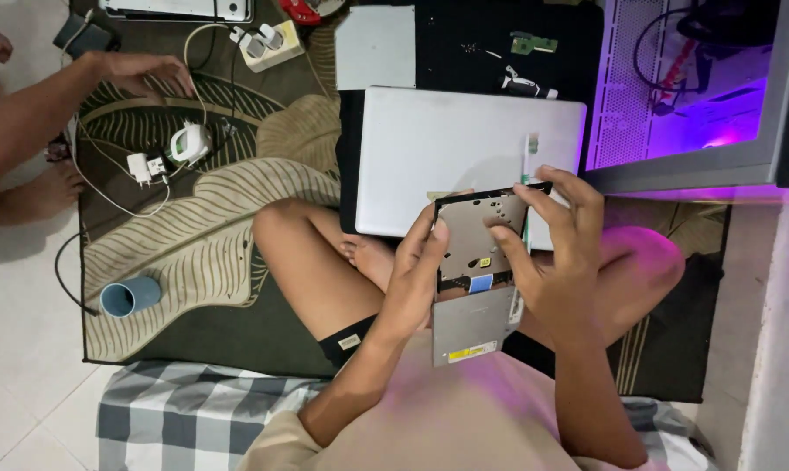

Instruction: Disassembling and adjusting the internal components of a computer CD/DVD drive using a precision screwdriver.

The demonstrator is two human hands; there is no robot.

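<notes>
A flat grey optical drive (477, 288) with a metal underside and a small blue tab is held over my lap. My left hand (416, 279) grips its left edge, thumb on the metal plate. My right hand (556, 253) holds its right side, fingers curled over the top corner. Just beyond it a closed silver laptop (438, 148) lies on a black mat (508, 26). A white toothbrush (529, 157) rests on the laptop's lid near my right fingers.
Another person's arm and hand (141, 71) reach over a leaf-patterned rug (211, 201) strewn with white chargers (189, 141) and a power strip (268, 44). A blue cup (131, 296) lies at the rug's left edge. A purple-lit computer case (700, 96) stands at right.
</notes>
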